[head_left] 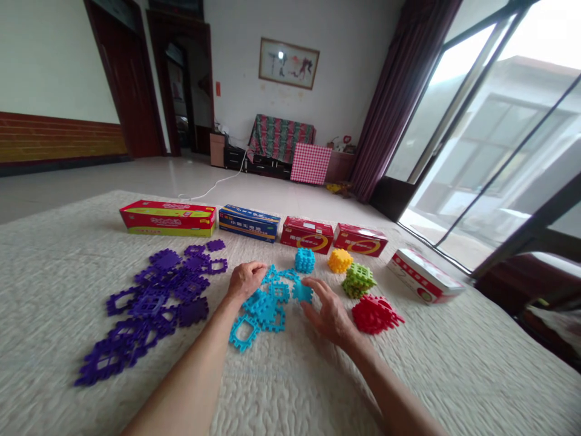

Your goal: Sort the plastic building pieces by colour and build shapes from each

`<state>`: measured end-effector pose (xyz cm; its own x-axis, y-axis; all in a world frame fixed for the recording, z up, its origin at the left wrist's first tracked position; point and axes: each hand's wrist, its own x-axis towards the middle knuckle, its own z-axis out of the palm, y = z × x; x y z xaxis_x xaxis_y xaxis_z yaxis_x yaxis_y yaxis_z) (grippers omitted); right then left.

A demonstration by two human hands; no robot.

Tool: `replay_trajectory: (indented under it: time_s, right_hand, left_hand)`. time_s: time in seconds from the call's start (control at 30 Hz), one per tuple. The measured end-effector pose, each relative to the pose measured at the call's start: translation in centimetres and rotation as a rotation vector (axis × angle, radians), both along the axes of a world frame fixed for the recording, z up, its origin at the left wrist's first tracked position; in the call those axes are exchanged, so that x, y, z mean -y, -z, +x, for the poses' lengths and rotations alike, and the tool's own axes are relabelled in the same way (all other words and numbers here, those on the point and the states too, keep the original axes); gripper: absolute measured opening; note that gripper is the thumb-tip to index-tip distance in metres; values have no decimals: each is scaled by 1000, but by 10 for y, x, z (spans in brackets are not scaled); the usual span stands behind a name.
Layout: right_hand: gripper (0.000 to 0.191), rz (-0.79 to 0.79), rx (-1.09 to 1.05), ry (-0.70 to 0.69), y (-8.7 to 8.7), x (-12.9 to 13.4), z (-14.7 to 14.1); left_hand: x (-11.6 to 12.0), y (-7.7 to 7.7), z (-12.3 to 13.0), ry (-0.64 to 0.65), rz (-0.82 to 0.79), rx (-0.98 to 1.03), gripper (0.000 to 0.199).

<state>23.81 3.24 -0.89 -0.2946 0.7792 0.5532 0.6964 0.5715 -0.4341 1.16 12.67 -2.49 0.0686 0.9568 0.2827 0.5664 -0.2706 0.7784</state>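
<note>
Light-blue interlocking plastic tiles lie in a loose pile (pixel 265 310) between my hands, some solid, some open frames. My left hand (pixel 247 280) is curled at the pile's upper left, beside a blue triangular frame (pixel 271 274); its fingertips are partly hidden, so what it holds cannot be made out. My right hand (pixel 333 313) spans a solid blue square tile (pixel 301 292), fingers at its upper edge and thumb at its lower edge. Just beyond stands a neat blue stack (pixel 304 260).
Purple tiles (pixel 167 290) spread out on the left. A yellow stack (pixel 340 260), a green stack (pixel 358 280) and a red pile (pixel 376 313) sit right. A red-yellow box (pixel 167 218), blue box (pixel 249 223), red boxes (pixel 307 235) and white box (pixel 424 275) line the quilted mat (pixel 281 393).
</note>
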Motion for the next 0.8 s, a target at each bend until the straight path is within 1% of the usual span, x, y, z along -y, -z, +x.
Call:
replay_trajectory:
  time_s: [0.07,0.13,0.23,0.37,0.47,0.53,0.6,0.7,0.8]
  right_hand:
    - [37,76,-5,46,-6,-20,1]
    - [36,113,-26,110,-13,-43,4]
    - [36,92,-40,210,-22,-72,8]
    - [38,82,-23,254,-25,-94,13]
    - [40,78,-23,266,-21,-104,16]
    - [41,77,-29,249,-17,-108,17]
    - [42,110,-43,235,-15,-110,18]
    - [40,185,-75,245,-14,-103,16]
    - [36,196,-79,207,-18,-84,6]
  left_hand:
    - [0,0,0,2,7,5,23]
    - [-1,1,0,4,6,18,23]
    - [-2,3,0,5,5,31,22]
    - [-2,2,1,-9,6,9,22]
    - [-1,1,2,-15,-3,-6,23]
    - [-1,1,2,-15,-2,-9,23]
    - [-2,2,2,-14,-1,-6,23]
    - [-2,2,2,-9,-10,-1,23]
    - [-1,0,2,-15,-24,4,22]
